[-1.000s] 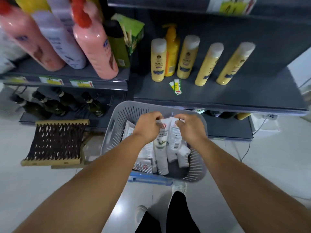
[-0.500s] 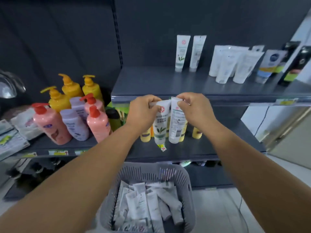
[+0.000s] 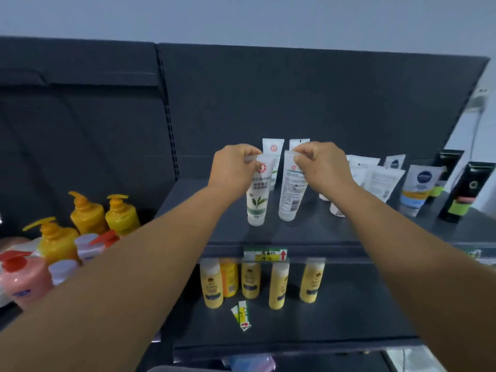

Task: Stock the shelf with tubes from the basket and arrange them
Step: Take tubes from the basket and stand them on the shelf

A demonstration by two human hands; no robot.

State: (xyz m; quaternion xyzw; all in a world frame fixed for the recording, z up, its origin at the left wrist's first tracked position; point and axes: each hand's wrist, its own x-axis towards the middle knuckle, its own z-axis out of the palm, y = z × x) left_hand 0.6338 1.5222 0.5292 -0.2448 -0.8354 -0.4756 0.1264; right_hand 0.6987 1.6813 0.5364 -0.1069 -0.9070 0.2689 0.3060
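The left hand (image 3: 233,167) pinches the crimped top of a white tube with a green leaf (image 3: 258,194); the right hand (image 3: 323,165) pinches a second tube (image 3: 292,193) showing its printed back. Both hang cap-down over the upper shelf (image 3: 300,232), perhaps touching it. Two matching tubes (image 3: 272,149) stand behind, partly hidden. Five yellow bottles (image 3: 278,285) stand on the shelf below.
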